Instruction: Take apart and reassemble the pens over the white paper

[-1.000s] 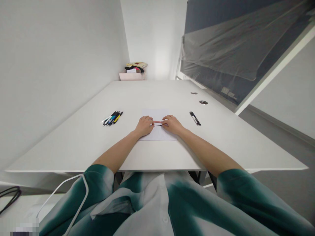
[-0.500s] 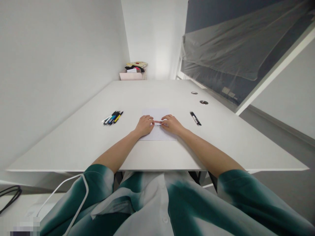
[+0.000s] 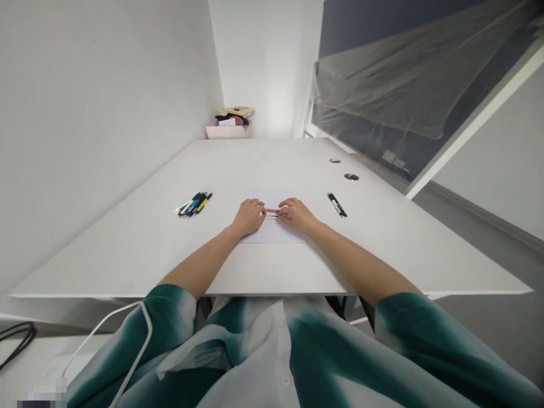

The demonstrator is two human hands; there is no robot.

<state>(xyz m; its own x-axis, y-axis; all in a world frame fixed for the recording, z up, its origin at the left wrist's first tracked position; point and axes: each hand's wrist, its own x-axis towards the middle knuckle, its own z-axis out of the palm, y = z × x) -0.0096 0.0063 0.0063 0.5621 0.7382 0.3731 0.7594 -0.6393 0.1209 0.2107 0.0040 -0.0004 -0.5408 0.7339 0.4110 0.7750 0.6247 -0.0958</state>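
Both of my hands rest on a white sheet of paper [image 3: 272, 232] on the white table [image 3: 127, 243]. My left hand [image 3: 250, 217] and my right hand [image 3: 297, 215] have curled fingers pinched on the two ends of a thin pen [image 3: 273, 213] with a pink and a dark part, held level just above the paper. Only a short middle stretch of the pen shows between the fingertips.
A bunch of several coloured pens [image 3: 194, 204] lies to the left, and a black marker [image 3: 337, 204] to the right. Two round cable holes [image 3: 351, 177] sit farther back right. A pink box [image 3: 229, 130] with things on it stands beyond the table's far end.
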